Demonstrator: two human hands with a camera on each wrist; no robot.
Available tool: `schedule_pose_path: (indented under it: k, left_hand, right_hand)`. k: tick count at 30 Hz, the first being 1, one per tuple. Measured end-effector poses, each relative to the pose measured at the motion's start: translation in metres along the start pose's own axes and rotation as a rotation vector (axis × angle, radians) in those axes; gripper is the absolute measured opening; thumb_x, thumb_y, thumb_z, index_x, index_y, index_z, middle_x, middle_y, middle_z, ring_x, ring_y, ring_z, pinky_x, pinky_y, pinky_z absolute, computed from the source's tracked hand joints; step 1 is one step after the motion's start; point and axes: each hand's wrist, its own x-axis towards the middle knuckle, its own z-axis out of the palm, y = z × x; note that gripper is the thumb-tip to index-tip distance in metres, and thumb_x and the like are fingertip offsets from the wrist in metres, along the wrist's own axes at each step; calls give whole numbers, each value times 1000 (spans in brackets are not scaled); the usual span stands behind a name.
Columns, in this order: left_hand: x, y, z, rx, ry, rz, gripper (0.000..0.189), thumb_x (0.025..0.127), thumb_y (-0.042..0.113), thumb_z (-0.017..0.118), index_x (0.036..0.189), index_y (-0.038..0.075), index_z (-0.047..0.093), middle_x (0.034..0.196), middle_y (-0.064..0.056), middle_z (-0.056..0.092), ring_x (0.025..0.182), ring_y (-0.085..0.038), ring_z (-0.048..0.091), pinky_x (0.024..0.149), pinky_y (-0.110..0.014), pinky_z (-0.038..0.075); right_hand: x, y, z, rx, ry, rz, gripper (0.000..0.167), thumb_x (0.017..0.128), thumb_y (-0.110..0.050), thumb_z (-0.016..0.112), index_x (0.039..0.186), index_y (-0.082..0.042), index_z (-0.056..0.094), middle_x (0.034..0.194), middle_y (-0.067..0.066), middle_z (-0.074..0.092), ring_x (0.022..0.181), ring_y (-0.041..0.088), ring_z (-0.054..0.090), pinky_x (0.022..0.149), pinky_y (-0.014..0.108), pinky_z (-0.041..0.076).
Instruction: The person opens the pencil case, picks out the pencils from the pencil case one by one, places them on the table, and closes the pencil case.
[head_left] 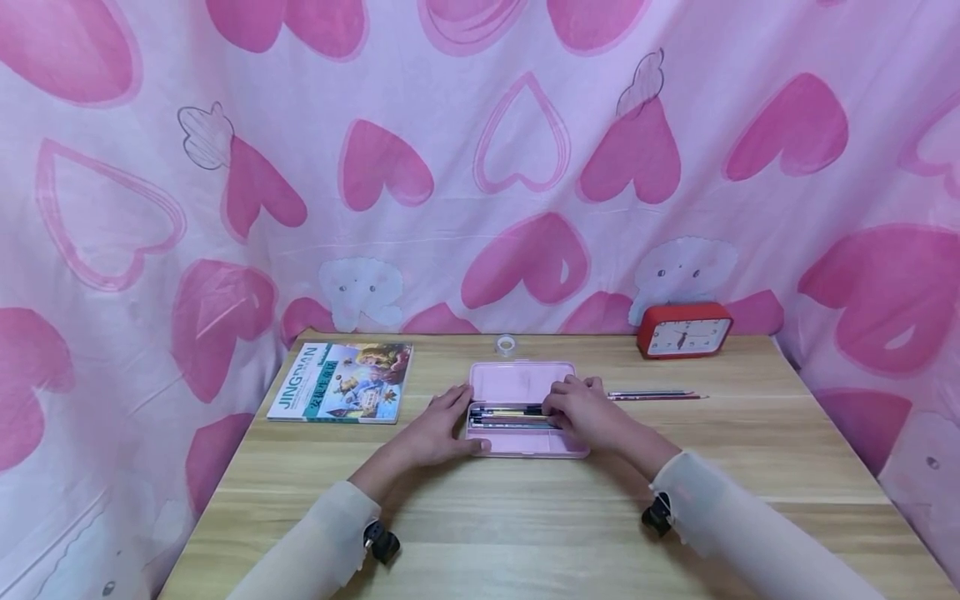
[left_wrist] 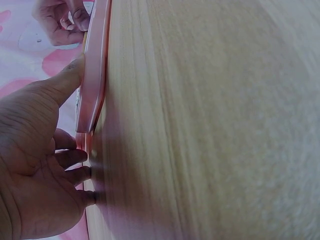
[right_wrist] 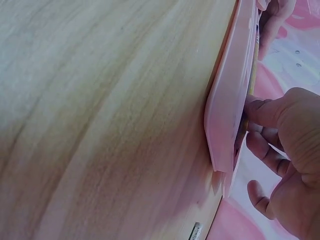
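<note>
The background is formed by a pale pink fabric drape (head_left: 528, 242), loosely creased and printed with large darker hearts. In front of it is set a wood-grained worktop (head_left: 480, 517), whose near edge is cut off. Two off-white sleeves (head_left: 315, 533) are cropped by the frame. At the left, a glossy, thin rectangular paperback book (head_left: 345, 383) is laid flat, its colourful cover lettered "JINGDIAN".

At the middle of the worktop, a shallow pink plastic pencil case (head_left: 525, 443) is placed, its rounded rectangular lid (head_left: 517, 382) folded back on the far side. Several slender pencils (head_left: 506, 410), dark and yellow, are held lengthwise inside it; their right ends are covered by fingers, so an exact count cannot be made.

The case's left end is touched by the left hand (head_left: 437, 427), its grip relaxed: the thumb is rested on the near corner and the fingers are spread by the far one. By the right hand (head_left: 588, 410), the pencils' right ends are pinched between thumb and fingers; which ones are grasped cannot be told.

Behind, a red rounded-rectangular clock (head_left: 686, 331) is stood upright. Two slim pencils (head_left: 652, 393) are laid to the case's right, their left ends partly hidden. Beyond the lid, a small whitish tape roll (head_left: 499, 345) is seen.
</note>
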Motion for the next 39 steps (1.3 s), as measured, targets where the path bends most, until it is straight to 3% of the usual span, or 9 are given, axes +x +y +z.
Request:
schedule_pose_path:
  k: [9, 16, 25, 32, 39]
  left_hand:
    - [1, 1, -1, -22, 4, -4, 111, 95, 62, 81, 178, 15, 23, 187, -9, 18, 173, -41, 16, 139, -63, 24]
    - [-1, -1, 0, -20, 3, -15, 112, 95, 63, 81, 178, 15, 23, 187, -9, 17, 173, -41, 16, 138, -63, 24]
    - [0, -2, 0, -22, -2, -7, 112, 95, 62, 81, 178, 15, 23, 187, -9, 17, 174, -40, 15, 140, -61, 21]
    - [-1, -2, 0, -22, -2, -10, 111, 95, 62, 81, 178, 15, 23, 188, -8, 17, 174, -40, 15, 140, -61, 21]
    - [-1, -2, 2, -14, -4, 6, 111, 96, 63, 80, 177, 13, 23, 187, -9, 17, 173, -40, 17, 140, -60, 20]
  right_hand:
    - [-2, 5, -6, -34, 70, -54, 19, 97, -10, 85, 111, -22, 85, 102, -10, 71, 107, 17, 57, 112, 70, 43]
    - [-7, 11, -16, 3, 116, -80, 17, 97, -12, 86, 110, -22, 83, 104, -9, 70, 109, 20, 56, 109, 69, 40]
    - [-19, 28, -30, -6, 184, -24, 20, 97, -8, 83, 110, -24, 83, 114, -1, 73, 118, 28, 58, 114, 79, 37]
    - [-33, 50, -42, 19, 209, 42, 20, 95, -6, 85, 110, -20, 84, 110, -2, 72, 122, 29, 57, 106, 65, 36]
    - [-55, 78, -49, -11, 222, 126, 27, 89, -4, 90, 111, -20, 83, 117, 5, 73, 120, 36, 56, 103, 70, 38]
